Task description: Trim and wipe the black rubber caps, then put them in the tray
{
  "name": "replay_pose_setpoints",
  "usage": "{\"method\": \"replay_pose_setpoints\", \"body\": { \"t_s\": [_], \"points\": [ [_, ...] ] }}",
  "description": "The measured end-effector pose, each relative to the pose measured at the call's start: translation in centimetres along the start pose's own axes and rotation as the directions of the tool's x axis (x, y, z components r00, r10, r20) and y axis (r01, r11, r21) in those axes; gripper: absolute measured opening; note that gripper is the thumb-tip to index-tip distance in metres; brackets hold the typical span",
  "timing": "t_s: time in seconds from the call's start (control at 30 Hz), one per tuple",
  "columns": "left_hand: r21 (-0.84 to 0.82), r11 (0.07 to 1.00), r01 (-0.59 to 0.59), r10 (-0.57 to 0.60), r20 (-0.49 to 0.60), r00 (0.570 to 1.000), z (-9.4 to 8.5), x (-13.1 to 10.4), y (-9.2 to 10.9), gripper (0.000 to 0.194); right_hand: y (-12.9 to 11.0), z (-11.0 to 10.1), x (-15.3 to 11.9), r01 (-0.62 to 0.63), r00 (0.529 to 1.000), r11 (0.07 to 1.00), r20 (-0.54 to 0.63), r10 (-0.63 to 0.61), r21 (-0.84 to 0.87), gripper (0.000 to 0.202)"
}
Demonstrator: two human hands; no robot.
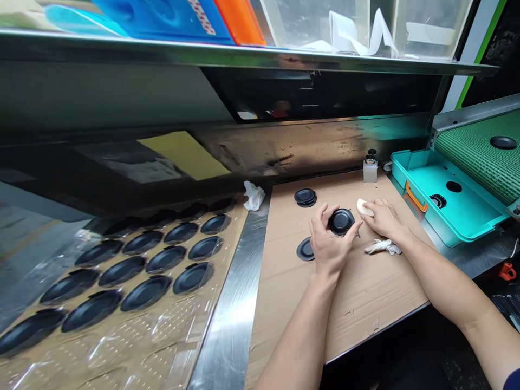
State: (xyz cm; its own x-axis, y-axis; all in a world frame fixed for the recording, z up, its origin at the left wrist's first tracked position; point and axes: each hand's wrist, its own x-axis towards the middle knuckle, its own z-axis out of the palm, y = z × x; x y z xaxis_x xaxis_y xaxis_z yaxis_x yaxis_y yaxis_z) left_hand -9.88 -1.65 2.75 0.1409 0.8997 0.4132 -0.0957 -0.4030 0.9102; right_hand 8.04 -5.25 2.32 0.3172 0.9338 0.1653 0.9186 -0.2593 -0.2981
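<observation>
Between the thumb and fingers of my left hand (330,244) is a round black plastic disc (341,221) with a raised rim, its face turned up to me. My right hand (382,218), just to the right, grips a white round pad (362,207) low over the cardboard; pad and disc are apart. A small stack of black discs (305,196) lies on the cardboard sheet (292,303) beyond my left hand. Another disc (304,248) is partly hidden behind that hand. A crumpled white cloth (382,247) lies below my right wrist.
On the left, a clear plastic tray (134,346) holds several black discs in rows. A small bottle (370,169) stands at the back. To the right are a turquoise bin (475,214) and a green conveyor belt (479,146). A metal shelf (244,54) overhangs the bench.
</observation>
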Motion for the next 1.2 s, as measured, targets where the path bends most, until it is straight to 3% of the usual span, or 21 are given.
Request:
{"method": "replay_pose_setpoints", "body": {
  "t_s": [0.17, 0.43, 0.5, 0.6, 0.77, 0.9, 1.0, 1.07, 1.2],
  "points": [
    [0.065, 0.998, 0.000, -0.005, 0.085, 0.996, 0.2, -0.2, 0.0, 0.091, 0.3, 0.2, 0.3, 0.012, 1.000, 1.000, -0.001, -0.012, 0.019, 0.038],
    [0.074, 0.997, 0.031, -0.035, 0.065, 0.997, 0.2, -0.2, -0.2, 0.093, 0.0, -0.2, 0.1, 0.033, 0.999, 0.999, -0.001, -0.033, -0.012, 0.037],
    [0.076, 0.997, 0.018, -0.025, 0.093, 0.995, 0.1, -0.1, -0.6, 0.076, -0.1, -0.4, 0.1, 0.032, 0.999, 0.999, 0.000, -0.032, -0.020, 0.037],
    [0.134, 0.990, 0.046, -0.072, 0.202, 0.977, 0.2, 0.0, -1.9, 0.017, 0.0, -0.3, 0.1, 0.036, 0.999, 0.999, -0.011, -0.036, -0.017, 0.036],
    [0.362, 0.930, -0.063, -0.058, 0.315, 0.947, 0.8, 0.4, -3.9, 0.009, 0.4, 0.2, 0.3, 0.038, 0.999, 0.999, -0.016, -0.038, -0.019, 0.036],
    [0.387, 0.919, -0.074, -0.094, 0.396, 0.913, -0.2, 0.6, -3.5, 0.025, 0.7, 0.5, 0.4, 0.030, 0.999, 0.999, -0.029, -0.029, 0.012, 0.039],
    [0.397, 0.906, -0.144, -0.136, 0.598, 0.790, -1.6, 0.6, -2.5, 0.052, 0.8, 0.6, 0.4, 0.024, 0.999, 0.999, -0.042, -0.023, 0.030, 0.039],
    [0.409, 0.892, -0.194, -0.154, 0.676, 0.720, -2.2, 0.5, -2.1, 0.068, 0.7, 0.6, 0.3, 0.023, 0.999, 0.999, -0.043, -0.021, 0.033, 0.039],
    [0.371, 0.918, -0.141, -0.155, 0.663, 0.733, -2.2, 0.2, -1.8, 0.068, 0.8, 0.9, 0.3, 0.005, 0.999, 0.999, -0.042, -0.003, 0.041, 0.041]
  ]
}}
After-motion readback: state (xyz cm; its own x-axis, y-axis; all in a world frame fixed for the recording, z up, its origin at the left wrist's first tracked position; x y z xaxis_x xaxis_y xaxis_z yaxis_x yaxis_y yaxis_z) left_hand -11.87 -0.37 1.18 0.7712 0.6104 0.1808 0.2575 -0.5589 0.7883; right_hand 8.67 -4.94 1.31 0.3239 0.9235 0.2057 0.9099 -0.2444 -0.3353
